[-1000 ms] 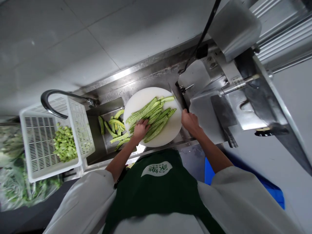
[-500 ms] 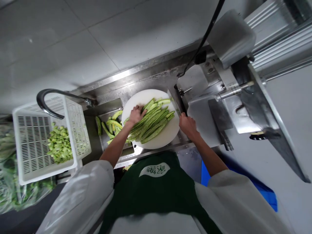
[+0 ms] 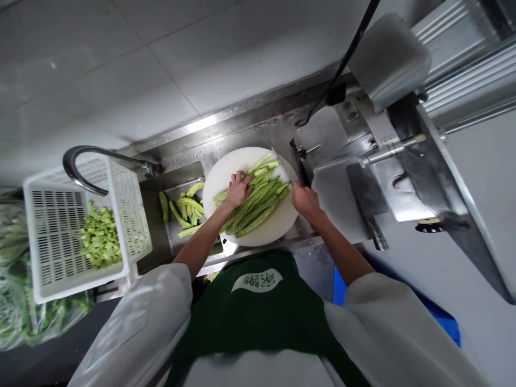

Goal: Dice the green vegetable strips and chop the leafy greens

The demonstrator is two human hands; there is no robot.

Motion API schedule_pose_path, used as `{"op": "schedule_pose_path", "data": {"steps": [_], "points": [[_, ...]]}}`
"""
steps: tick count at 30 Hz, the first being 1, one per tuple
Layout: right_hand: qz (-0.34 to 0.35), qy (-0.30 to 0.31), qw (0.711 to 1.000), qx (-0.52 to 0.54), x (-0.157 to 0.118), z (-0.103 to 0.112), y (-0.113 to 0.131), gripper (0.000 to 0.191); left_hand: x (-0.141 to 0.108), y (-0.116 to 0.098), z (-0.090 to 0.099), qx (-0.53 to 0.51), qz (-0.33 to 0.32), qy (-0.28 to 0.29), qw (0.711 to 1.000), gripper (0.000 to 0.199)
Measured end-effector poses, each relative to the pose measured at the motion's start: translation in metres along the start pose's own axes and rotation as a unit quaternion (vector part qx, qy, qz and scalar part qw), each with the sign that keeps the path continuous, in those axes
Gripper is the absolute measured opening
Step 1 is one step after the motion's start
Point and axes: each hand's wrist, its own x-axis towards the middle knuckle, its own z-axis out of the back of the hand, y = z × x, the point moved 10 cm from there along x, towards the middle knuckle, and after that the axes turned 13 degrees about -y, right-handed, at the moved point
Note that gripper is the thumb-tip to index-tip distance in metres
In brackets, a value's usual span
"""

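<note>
Long green gourd strips with mottled skin lie bunched slantwise on a round white cutting board. My left hand presses on the upper left of the bunch, its fingers curled over several strips. At the board's right side my right hand is closed round the handle of a kitchen knife. The blade points up and left, at the right ends of the upper strips. The handle is hidden in my fist.
Left of the board, more gourd pieces lie in the sink. A white plastic basket holds chopped green pieces, with a curved faucet above it. On the right stand a metal slicing machine and a cleaver.
My left hand has slid right and slightly up along the strips. My right hand has moved left, bringing the knife blade over the board to the upper strips' ends.
</note>
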Motion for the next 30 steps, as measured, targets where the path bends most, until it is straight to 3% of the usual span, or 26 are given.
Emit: {"op": "schedule_pose_path", "data": {"steps": [4,8,11,14,18,23,27,30], "points": [[0.008,-0.013,1.0,-0.006,0.008,0.006,0.003,0.042,0.015,0.006,-0.002,-0.039,0.016,0.019,0.999,0.062],[0.054,0.006,0.998,-0.026,0.008,0.005,0.01,0.039,0.016,0.012,-0.003,-0.008,0.013,0.045,0.999,0.053],[0.082,0.018,0.996,-0.029,0.007,0.006,0.01,0.039,0.017,0.012,0.001,0.001,0.041,0.015,0.999,0.047],[0.058,0.02,0.998,-0.027,0.002,0.01,-0.002,0.04,0.019,0.011,0.004,-0.006,0.079,-0.016,0.997,0.047],[-0.004,0.017,0.999,-0.03,-0.024,0.007,-0.022,0.044,0.007,0.02,0.004,0.004,0.112,0.025,0.993,0.074],[-0.021,0.049,0.998,-0.03,-0.06,-0.013,-0.02,0.038,-0.038,0.017,-0.001,0.039,0.101,0.109,0.988,0.109],[0.018,0.052,0.998,-0.015,-0.063,-0.021,-0.005,0.038,-0.052,-0.004,0.002,0.076,0.095,0.075,0.99,0.111],[0.015,0.033,0.999,-0.008,-0.055,-0.016,-0.01,0.04,-0.052,0.004,0.018,0.053,0.093,0.009,0.994,0.103]]}}
